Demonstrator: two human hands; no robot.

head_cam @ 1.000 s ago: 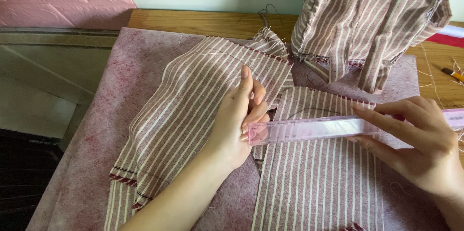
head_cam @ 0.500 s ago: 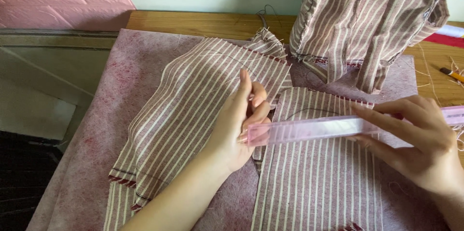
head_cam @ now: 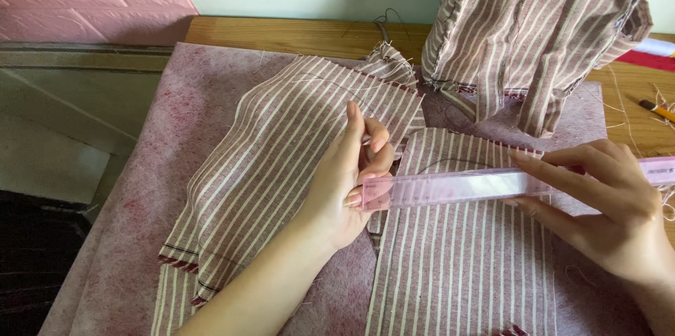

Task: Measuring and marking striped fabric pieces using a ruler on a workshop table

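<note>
The counter is wooden, and most of it sits under a mottled pink felt mat that looks grippy enough to keep cloth from sliding. On the mat are two pieces of striped fabric: a bigger curved piece on the left and a straighter panel on the right, edges just beside each other. Both look thin, floppy and light, with fraying edges, so I'd guess they shift and wrinkle if you tug them; better to press them flat than pick them up by a corner.

Across the seam area lies a clear pink ruler, stiff plastic, probably a bit slick on cloth. The left hand is pinching the ruler's left end, fingers curled around it, with the heel resting on the curved piece. The right hand has its fingers spread along the top of the ruler, pressing it down on the panel; holding it at both ends like that seems the sane grip.

In the way: a striped garment hangs at the back, its hem touching the mat. Loose threads and a small pencil sit at the far right, well apart from the hands.
</note>
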